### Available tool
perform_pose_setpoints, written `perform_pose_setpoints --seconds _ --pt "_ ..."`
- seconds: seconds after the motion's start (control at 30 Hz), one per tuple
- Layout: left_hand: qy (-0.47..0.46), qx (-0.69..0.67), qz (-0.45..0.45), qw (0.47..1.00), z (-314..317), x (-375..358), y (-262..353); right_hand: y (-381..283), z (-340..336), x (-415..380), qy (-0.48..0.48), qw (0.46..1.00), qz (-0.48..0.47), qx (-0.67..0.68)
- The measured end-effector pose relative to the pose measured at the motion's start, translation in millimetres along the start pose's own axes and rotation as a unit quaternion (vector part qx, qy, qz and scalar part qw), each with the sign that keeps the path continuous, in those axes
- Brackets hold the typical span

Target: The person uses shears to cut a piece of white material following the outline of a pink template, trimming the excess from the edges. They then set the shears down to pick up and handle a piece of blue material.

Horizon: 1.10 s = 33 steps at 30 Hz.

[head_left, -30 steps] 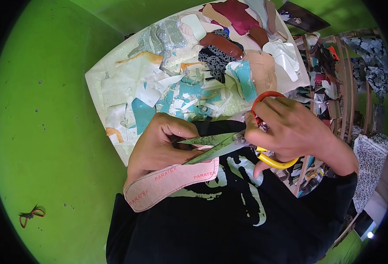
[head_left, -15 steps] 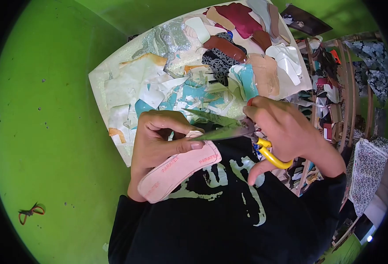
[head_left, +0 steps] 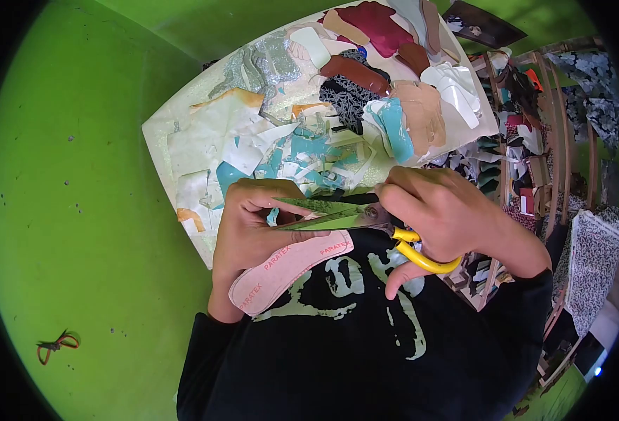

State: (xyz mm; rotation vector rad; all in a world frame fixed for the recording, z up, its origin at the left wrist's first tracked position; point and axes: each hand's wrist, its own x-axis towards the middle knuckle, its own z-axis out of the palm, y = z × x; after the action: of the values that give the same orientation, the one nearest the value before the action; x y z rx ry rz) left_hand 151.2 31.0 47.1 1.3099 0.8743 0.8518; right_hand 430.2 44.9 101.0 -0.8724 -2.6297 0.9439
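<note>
My left hand (head_left: 253, 224) grips a pink insole-shaped piece (head_left: 288, 270) printed with PARATEX, held over my lap in front of the board. In my right hand (head_left: 436, 210) is a pair of scissors (head_left: 337, 214) with an orange and a yellow handle loop. Their blades point left, slightly apart, with the tips at the insole's upper edge beside my left thumb and fingers.
A white board (head_left: 183, 140) lies ahead, strewn with several teal, white, brown, maroon and patterned offcuts (head_left: 351, 91). Shelves with stacked material (head_left: 527, 140) stand to the right. The floor is green; a small red-brown scrap (head_left: 56, 344) lies at lower left.
The scissor blades have narrowed and dropped lower against the insole edge. My left hand has turned the insole slightly. My right hand has moved a little left.
</note>
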Motion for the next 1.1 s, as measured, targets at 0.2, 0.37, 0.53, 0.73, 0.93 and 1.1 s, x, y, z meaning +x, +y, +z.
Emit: perform_pose_setpoints --seconds 0.2,0.37,0.53,0.73,0.93,1.1 --pt "0.02 -0.027 -0.028 0.999 -0.4 -8.4 -3.4 -1.3 -9.1 0.4 -0.04 0.998 0.029 -0.039" --pt "0.165 -0.088 -0.004 0.982 -35.4 -19.5 -58.2 48.4 44.7 28.7 0.058 0.976 0.21 0.004" --pt "0.355 -0.278 0.042 0.892 -60.6 -56.3 -121.4 129.7 202.6 71.1 0.083 0.962 0.257 0.034" --pt "0.415 -0.327 -0.031 0.849 -82.5 -111.9 -138.7 154.5 340.7 90.6 0.114 0.966 0.23 0.018" --pt "0.406 -0.405 -0.047 0.818 -111.5 -158.3 -153.0 94.4 311.8 122.0 0.002 0.947 0.3 -0.115" --pt "0.394 -0.417 -0.079 0.816 -134.8 -181.0 -178.6 -0.5 292.6 189.4 0.008 0.848 0.3 0.436"
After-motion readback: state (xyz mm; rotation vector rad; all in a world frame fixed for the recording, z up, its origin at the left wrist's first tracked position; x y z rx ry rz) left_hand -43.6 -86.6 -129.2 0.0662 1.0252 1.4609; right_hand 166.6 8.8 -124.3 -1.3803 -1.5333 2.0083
